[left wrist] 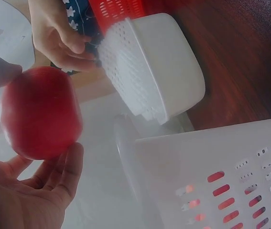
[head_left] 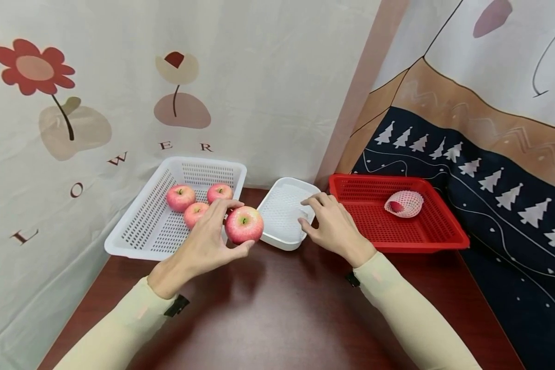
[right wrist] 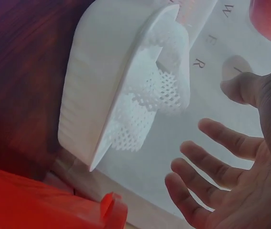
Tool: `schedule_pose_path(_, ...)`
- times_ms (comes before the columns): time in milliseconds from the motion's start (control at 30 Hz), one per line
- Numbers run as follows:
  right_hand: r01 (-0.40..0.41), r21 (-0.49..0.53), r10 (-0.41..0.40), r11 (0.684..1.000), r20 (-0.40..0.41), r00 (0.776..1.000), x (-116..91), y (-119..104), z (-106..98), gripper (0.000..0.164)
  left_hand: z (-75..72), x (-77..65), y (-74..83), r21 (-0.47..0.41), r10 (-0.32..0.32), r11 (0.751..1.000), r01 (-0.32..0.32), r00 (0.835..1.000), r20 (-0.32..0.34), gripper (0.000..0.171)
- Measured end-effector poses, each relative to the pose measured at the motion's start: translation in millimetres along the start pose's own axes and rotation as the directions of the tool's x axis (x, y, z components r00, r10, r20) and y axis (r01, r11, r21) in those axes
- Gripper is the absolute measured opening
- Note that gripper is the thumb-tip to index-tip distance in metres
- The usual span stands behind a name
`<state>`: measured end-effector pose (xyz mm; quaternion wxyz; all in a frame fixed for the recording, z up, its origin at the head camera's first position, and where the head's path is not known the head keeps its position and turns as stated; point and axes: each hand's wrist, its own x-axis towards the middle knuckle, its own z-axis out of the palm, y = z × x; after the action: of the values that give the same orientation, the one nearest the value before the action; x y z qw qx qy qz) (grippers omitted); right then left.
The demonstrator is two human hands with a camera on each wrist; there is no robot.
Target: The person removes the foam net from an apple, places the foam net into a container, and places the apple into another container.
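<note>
My left hand (head_left: 203,240) grips a red apple (head_left: 244,225) between thumb and fingers, just right of the white basket (head_left: 134,253). The left wrist view shows the same apple (left wrist: 42,112) held clear of everything else. Over the right side of a small white container (head_left: 284,243), my right hand (head_left: 329,222) hovers with nothing in its grasp. Its loosely bent fingers (right wrist: 221,171) are spread apart in the right wrist view. White foam fruit nets (right wrist: 140,109) fill the container and poke above its rim.
Several apples (head_left: 181,198) lie in the white basket at left. A red basket (head_left: 374,216) stands at right, holding one apple in a foam net (head_left: 404,204). All rest on a dark wooden table (head_left: 296,308), with printed curtains (head_left: 268,92) behind.
</note>
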<state>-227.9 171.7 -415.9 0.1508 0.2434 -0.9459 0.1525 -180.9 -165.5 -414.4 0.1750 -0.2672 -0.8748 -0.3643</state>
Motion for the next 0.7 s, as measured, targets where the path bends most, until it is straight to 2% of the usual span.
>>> schedule_pose_path(200,-0.007,0.012,0.007,1.000,-0.006,1.000,-5.7,4.2,-4.3,0.045,-2.7,0.6,-2.5,0.005,-0.016,1.000,0.016,1.000,-0.006,0.079)
schedule_pose_path(700,-0.044,0.038,0.044,0.998,-0.011,0.999,-23.1,22.1,-14.6,0.053,-16.0,9.3,-14.6,0.045,0.010,0.999,-0.007,0.998,-0.059,0.075)
